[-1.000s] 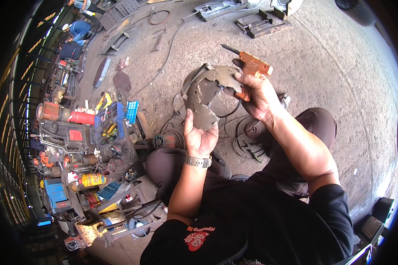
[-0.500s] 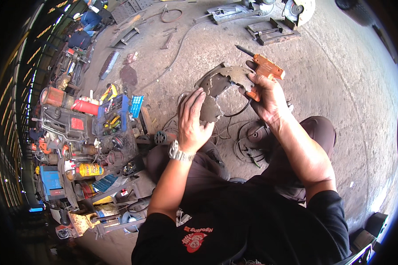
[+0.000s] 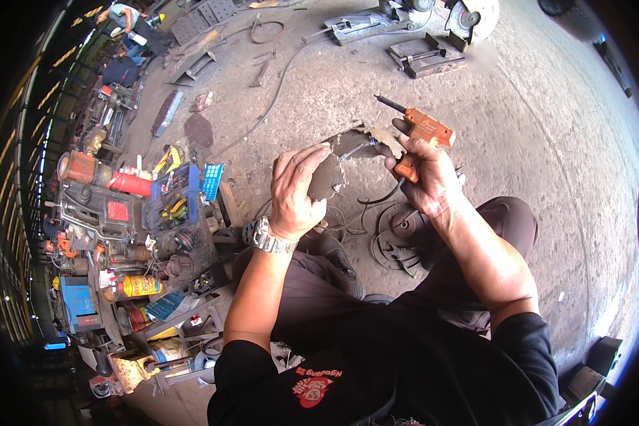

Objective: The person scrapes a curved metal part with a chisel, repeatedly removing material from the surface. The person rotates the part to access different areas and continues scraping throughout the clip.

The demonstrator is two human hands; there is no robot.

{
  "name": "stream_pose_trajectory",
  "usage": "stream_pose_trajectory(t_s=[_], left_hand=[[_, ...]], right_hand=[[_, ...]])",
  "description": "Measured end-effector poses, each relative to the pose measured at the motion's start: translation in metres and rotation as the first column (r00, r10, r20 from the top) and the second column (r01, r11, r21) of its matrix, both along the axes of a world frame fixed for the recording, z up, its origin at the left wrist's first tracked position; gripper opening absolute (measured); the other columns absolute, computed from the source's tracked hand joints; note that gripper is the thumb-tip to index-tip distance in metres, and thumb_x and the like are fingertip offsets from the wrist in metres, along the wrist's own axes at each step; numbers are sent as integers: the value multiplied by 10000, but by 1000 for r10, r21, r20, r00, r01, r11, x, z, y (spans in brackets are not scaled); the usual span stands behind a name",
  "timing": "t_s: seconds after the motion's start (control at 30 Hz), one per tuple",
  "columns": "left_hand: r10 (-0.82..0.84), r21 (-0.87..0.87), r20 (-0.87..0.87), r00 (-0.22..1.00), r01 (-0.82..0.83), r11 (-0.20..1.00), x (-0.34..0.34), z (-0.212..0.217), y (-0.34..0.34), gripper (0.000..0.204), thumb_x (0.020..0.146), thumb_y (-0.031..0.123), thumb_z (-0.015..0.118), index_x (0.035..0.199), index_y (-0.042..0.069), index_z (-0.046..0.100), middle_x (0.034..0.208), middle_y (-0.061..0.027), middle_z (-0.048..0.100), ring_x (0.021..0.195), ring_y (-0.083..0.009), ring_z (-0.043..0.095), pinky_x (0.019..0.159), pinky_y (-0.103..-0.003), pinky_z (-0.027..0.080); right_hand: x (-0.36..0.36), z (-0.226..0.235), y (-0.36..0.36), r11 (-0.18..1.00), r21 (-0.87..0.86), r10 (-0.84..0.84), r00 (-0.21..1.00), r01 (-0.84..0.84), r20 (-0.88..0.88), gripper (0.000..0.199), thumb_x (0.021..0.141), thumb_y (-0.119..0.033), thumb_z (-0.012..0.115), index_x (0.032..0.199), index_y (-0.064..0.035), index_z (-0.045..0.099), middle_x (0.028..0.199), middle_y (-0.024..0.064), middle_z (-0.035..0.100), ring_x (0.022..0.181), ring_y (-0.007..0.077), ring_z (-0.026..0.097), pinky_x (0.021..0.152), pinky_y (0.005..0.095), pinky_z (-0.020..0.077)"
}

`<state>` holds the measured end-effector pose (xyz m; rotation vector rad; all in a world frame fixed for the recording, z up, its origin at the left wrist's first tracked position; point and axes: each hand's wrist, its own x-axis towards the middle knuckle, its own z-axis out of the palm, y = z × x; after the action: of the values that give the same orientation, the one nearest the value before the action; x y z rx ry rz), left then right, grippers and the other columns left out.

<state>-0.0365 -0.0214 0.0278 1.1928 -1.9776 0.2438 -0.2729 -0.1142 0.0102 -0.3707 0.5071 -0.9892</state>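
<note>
Two bare hands, viewed from above through the head camera that I watch from afar, flank a ragged grey-brown piece (image 3: 325, 179), which sits over the floor (image 3: 547, 142) in front of the body. My left hand (image 3: 297, 190) lies along the left side of this piece, its fingers extended and held close together, the thumb set apart below; because the hand covers part of the piece, I cannot tell whether it pinches or merely presses. My right hand (image 3: 427, 170) is curled around an orange tool (image 3: 429, 131) whose dark tip (image 3: 390, 104) points to the upper left, away from the piece; the thumb lies close to the jagged right edge, and contact there I cannot make out. A metal-banded watch (image 3: 273, 238) circles the left wrist. Below the tool, a dark cord (image 3: 380, 199) curves toward further loops on the floor. To the left I note an open blue toolbox (image 3: 151, 213) with hand tools, a red cylinder (image 3: 129, 183) and a yellow bottle (image 3: 140, 285). Upper right: a cutting machine with a round disc (image 3: 468, 21). Upper left: another person (image 3: 126, 23), bent forward.
</note>
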Motion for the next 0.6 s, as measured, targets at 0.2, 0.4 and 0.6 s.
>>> stream_pose_trajectory(t_s=[0.2,0.4,0.6], left_hand=[[40,108,-97,994,-29,994,-8,-8,1,541,750,19,676,1287,2,605,1270,-191,650,1146,-382,618,1005,-473,484],[339,91,-238,910,-327,941,-19,-26,5,388,804,-5,681,1190,23,660,1166,-175,680,1112,-363,629,972,-448,499],[430,106,-245,869,-417,903,-19,-16,9,329,825,22,681,1153,28,684,1098,-163,696,1015,-362,639,929,-443,503]], right_hand=[[6,5,3,999,22,-38,998,39,-56,391,947,-9,595,1327,-61,521,1142,79,633,1033,208,670,795,422,612],[33,4,19,998,8,-61,995,62,-83,445,917,36,582,1345,-65,509,1162,76,623,1042,222,665,853,400,600],[41,2,29,995,-88,-63,991,53,-116,497,908,54,575,1379,-89,502,1232,56,597,1026,200,654,805,382,608]])
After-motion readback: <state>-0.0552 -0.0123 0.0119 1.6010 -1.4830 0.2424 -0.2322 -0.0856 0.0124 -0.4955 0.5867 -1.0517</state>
